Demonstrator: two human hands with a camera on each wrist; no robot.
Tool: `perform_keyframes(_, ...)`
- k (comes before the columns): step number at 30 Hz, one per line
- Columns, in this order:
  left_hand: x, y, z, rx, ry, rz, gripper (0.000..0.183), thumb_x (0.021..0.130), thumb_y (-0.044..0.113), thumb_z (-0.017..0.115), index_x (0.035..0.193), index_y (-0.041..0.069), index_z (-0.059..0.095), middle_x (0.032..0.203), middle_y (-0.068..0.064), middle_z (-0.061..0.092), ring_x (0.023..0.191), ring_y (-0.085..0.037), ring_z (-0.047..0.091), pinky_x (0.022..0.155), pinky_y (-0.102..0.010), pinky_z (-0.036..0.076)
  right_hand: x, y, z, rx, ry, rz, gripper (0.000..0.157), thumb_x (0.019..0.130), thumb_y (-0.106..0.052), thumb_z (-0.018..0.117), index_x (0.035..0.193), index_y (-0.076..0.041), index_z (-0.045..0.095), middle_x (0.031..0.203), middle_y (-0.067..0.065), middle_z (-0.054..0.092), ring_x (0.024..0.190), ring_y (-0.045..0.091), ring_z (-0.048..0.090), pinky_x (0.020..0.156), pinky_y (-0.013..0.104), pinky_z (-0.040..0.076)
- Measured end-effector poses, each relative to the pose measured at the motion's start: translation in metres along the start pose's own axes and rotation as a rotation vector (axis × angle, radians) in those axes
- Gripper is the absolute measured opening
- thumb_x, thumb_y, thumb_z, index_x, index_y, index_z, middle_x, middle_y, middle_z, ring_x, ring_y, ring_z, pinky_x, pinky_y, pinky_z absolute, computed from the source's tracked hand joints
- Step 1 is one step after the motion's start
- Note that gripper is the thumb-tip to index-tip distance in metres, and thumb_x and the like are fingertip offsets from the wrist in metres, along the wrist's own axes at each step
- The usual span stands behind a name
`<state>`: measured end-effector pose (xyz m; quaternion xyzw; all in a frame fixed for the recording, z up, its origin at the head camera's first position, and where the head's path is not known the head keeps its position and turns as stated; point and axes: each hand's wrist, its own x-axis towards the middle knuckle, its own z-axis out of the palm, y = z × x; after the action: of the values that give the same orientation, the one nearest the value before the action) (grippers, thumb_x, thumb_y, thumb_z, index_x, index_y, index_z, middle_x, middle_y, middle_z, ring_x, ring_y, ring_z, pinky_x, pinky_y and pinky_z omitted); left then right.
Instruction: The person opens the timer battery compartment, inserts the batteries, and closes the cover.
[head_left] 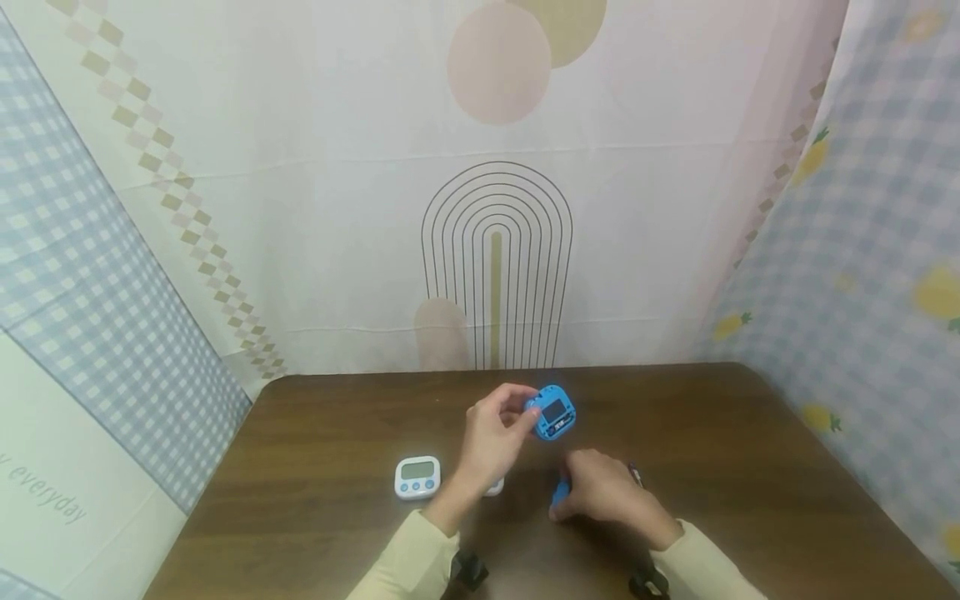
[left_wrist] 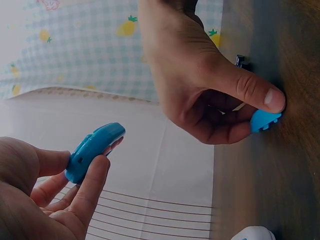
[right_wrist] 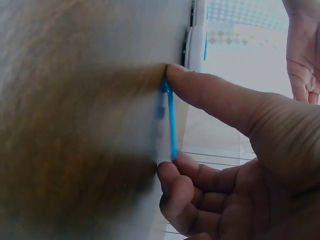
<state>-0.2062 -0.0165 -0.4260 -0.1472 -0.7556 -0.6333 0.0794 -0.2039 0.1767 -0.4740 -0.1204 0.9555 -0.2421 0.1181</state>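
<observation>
My left hand (head_left: 489,442) holds a blue digital timer (head_left: 553,411) up over the table, pinched by its edge between thumb and fingers. Its back faces me, with the battery compartment uncovered and a dark battery (head_left: 558,427) lying in it. Down at the tabletop, my right hand (head_left: 603,487) pinches a small blue battery cover (left_wrist: 265,121) between thumb and fingers. In the right wrist view the cover (right_wrist: 172,120) is seen edge-on, close to the wood. The hand hides most of it in the head view.
A white timer (head_left: 417,478) with blue buttons lies left of my left forearm. Another white item (head_left: 495,487) is mostly hidden behind that wrist. Just beyond my right hand is a small dark cylinder (head_left: 636,475). The brown table (head_left: 337,425) ends at a patterned curtain (head_left: 360,250).
</observation>
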Motion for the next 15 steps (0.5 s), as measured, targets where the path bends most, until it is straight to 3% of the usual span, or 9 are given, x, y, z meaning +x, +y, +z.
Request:
perform_keyframes(5, -0.0001, -0.0002, 0.0006, 0.022, 0.006, 0.004, 0.019, 0.101, 0.014, 0.073, 0.121, 0.013, 0.074, 0.105, -0.008, 0.076, 0.090, -0.019, 0.075, 0.073, -0.034, 0.066, -0.0001, 0.0008, 0.0018, 0.057, -0.007, -0.026, 0.048, 0.067, -0.025, 0.101, 0.091, -0.013, 0.062, 0.075, 0.000, 0.060, 0.066, 0.019, 0.056, 0.058, 0.035, 0.048)
perform_keyframes(9, 0.0007, 0.0002, 0.0008, 0.021, 0.010, 0.012, 0.019, 0.101, 0.013, 0.073, 0.120, 0.012, 0.074, 0.104, -0.009, 0.077, 0.089, -0.019, 0.076, 0.073, -0.036, 0.067, -0.0003, 0.0010, 0.0020, 0.101, -0.007, -0.095, 0.050, 0.070, -0.017, 0.100, 0.102, -0.010, 0.061, 0.079, 0.001, 0.059, 0.068, 0.018, 0.057, 0.059, 0.034, 0.049)
perform_keyframes(15, 0.0012, -0.0001, 0.0007, 0.020, 0.012, 0.020, 0.018, 0.101, 0.013, 0.073, 0.119, 0.011, 0.074, 0.104, -0.009, 0.077, 0.089, -0.020, 0.076, 0.073, -0.037, 0.067, 0.0005, 0.0009, 0.0018, 0.156, -0.002, -0.188, 0.045, 0.076, -0.007, 0.095, 0.106, -0.005, 0.061, 0.080, 0.000, 0.061, 0.068, 0.017, 0.058, 0.057, 0.031, 0.051)
